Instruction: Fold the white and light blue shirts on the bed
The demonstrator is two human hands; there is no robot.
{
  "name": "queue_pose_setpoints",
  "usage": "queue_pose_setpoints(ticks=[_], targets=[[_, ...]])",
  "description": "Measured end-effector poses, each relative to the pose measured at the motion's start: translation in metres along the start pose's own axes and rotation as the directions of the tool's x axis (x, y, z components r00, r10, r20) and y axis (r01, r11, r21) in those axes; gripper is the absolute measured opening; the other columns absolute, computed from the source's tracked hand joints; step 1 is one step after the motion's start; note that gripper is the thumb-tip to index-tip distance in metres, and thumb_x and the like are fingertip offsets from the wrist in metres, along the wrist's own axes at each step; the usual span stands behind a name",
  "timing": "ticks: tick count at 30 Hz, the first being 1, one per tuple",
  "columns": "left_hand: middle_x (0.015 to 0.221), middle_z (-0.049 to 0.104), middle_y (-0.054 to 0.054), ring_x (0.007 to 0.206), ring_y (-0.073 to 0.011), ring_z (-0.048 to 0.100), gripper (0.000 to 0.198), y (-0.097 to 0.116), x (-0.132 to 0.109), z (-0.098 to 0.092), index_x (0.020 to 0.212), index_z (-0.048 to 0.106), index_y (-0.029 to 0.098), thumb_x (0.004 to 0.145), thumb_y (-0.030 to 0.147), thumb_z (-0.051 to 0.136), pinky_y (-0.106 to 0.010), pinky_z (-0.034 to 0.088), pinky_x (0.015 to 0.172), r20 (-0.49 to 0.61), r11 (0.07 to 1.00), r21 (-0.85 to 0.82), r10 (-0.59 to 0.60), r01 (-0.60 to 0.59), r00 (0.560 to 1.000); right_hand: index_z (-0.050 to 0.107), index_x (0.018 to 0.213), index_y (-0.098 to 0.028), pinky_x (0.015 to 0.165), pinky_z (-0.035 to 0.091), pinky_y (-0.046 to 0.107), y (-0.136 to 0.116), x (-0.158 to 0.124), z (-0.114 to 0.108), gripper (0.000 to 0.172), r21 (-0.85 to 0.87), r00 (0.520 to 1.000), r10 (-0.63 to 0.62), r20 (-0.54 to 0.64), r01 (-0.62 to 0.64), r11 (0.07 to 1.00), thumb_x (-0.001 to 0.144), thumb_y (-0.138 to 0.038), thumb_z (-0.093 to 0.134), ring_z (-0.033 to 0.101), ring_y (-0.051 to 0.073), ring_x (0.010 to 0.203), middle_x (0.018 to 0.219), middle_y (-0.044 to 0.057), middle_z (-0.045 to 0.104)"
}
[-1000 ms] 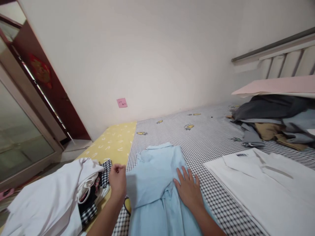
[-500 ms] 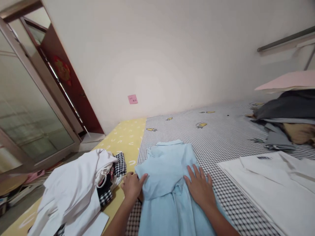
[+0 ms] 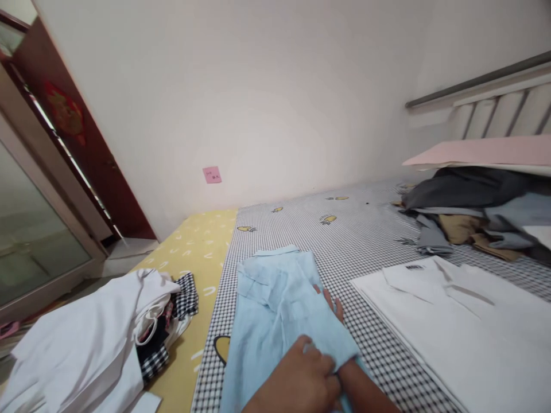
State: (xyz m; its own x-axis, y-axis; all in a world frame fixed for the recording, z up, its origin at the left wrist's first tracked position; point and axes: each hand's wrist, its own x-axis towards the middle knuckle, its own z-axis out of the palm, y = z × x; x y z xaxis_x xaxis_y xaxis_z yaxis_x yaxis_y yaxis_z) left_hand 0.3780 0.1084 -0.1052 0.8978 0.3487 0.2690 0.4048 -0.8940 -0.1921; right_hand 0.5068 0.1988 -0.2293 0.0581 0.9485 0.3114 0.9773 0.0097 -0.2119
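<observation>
A light blue shirt [image 3: 275,315] lies on the checked bedspread in front of me, with its collar toward the wall and part of it folded over to the right. My left hand [image 3: 303,373] reaches across the shirt, its fingers closed on the blue cloth near the right edge. Beneath the folded cloth lies my right hand [image 3: 333,301]. Only its stretched-out fingers show past the shirt's right edge, and its palm is hidden.
A loose heap of white and checked clothes [image 3: 90,338] lies on the left, over the yellow strip [image 3: 189,238]. On the right is a folded white shirt [image 3: 465,321]. Behind it stand dark folded clothes [image 3: 477,189] under a pink board [image 3: 482,154].
My left hand has gone from the shirt's left edge across to its right side, and cloth now covers my right hand. The view has turned a little to the right.
</observation>
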Motion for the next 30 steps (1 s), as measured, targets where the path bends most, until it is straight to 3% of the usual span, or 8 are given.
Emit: queue_pose_setpoints(ticks=[3,7,10,14,17,21,25,30], targets=[[0.061,0.063,0.007,0.055,-0.0097,0.056,0.033,0.009,-0.017,0.009,0.069,0.055,0.023,0.096,0.042,0.054,-0.027,0.045,0.068,-0.078,0.997,-0.007,0.082,-0.082,0.994,0.038,0.154,-0.023,0.122,0.006,0.060,0.000,-0.001,-0.005,0.058,0.005,0.999,-0.028,-0.039,0.028,1.000,0.097,-0.034,0.039,0.016,0.036,0.152,0.164,0.008,0.026],[0.063,0.065,0.004,0.056,-0.0126,0.058,0.031,-0.010,-0.024,0.010,0.076,0.058,0.023,0.101,0.030,0.042,-0.029,0.043,0.061,-0.230,0.986,-0.024,-0.165,0.164,0.959,0.038,0.154,-0.021,0.122,0.006,0.060,-0.001,-0.002,-0.007,0.058,0.021,0.998,-0.023,-0.058,0.024,1.000,0.097,-0.033,0.040,0.017,0.038,0.152,0.165,0.010,0.025],[0.105,0.075,-0.004,0.088,-0.0182,0.069,0.021,-0.039,-0.007,0.018,0.108,0.064,0.022,0.094,0.015,0.050,-0.034,0.051,0.080,-0.186,0.903,-0.027,-0.425,0.428,0.886,0.040,0.153,-0.025,0.121,0.009,0.062,0.001,0.000,-0.001,0.057,0.036,0.996,-0.031,-0.079,0.034,0.999,0.097,-0.032,0.041,0.020,0.038,0.151,0.164,0.008,0.028],[0.152,0.048,-0.018,0.139,-0.0313,0.046,0.071,-0.069,0.025,0.042,0.142,0.046,0.019,0.077,0.017,0.074,-0.057,0.034,0.114,0.058,0.787,-0.150,-0.597,0.598,0.800,0.041,0.153,-0.028,0.120,0.017,0.063,0.003,0.003,0.012,0.058,0.005,0.989,-0.031,-0.146,0.032,0.999,0.096,-0.033,0.046,0.025,0.038,0.149,0.163,0.009,0.032],[0.127,0.067,-0.013,0.125,-0.0331,0.057,0.052,-0.076,0.035,0.053,0.122,0.064,0.022,0.072,0.019,0.078,-0.064,0.028,0.113,0.157,0.656,-0.367,-0.656,0.660,0.738,0.042,0.152,-0.028,0.118,0.022,0.063,0.004,0.005,0.020,0.056,-0.024,0.981,-0.048,-0.188,0.044,0.999,0.096,-0.035,0.046,0.029,0.039,0.148,0.161,0.010,0.034],[0.081,0.070,-0.002,0.091,-0.0237,0.064,0.008,-0.088,0.025,0.042,0.078,0.070,0.022,0.073,0.016,0.066,-0.050,0.039,0.101,0.041,0.515,-0.537,-0.775,0.668,0.631,0.041,0.152,-0.028,0.117,0.022,0.064,0.004,0.006,0.015,0.057,-0.021,0.989,-0.019,-0.146,0.016,1.000,0.095,-0.033,0.046,0.029,0.039,0.148,0.162,0.010,0.033],[0.054,0.051,0.006,0.058,-0.0164,0.054,0.019,-0.129,-0.005,0.008,0.076,0.064,0.022,0.070,0.039,0.066,-0.033,0.046,0.066,-0.030,0.279,-0.724,-0.927,0.631,0.375,0.043,0.151,-0.030,0.119,0.017,0.062,0.001,0.008,-0.006,0.058,0.011,1.000,0.005,-0.001,-0.005,1.000,0.094,-0.028,0.047,0.025,0.037,0.149,0.163,0.006,0.031],[0.058,0.053,0.004,0.054,-0.0150,0.051,0.036,-0.195,-0.088,-0.048,0.075,0.051,0.022,0.057,0.049,0.065,-0.030,0.044,0.054,-0.151,0.056,-0.883,-0.974,0.465,-0.170,0.044,0.150,-0.025,0.119,0.013,0.060,-0.009,0.009,-0.026,0.054,0.016,0.997,0.076,0.014,-0.077,0.997,0.100,-0.041,0.037,0.025,0.035,0.150,0.162,0.008,0.033]])
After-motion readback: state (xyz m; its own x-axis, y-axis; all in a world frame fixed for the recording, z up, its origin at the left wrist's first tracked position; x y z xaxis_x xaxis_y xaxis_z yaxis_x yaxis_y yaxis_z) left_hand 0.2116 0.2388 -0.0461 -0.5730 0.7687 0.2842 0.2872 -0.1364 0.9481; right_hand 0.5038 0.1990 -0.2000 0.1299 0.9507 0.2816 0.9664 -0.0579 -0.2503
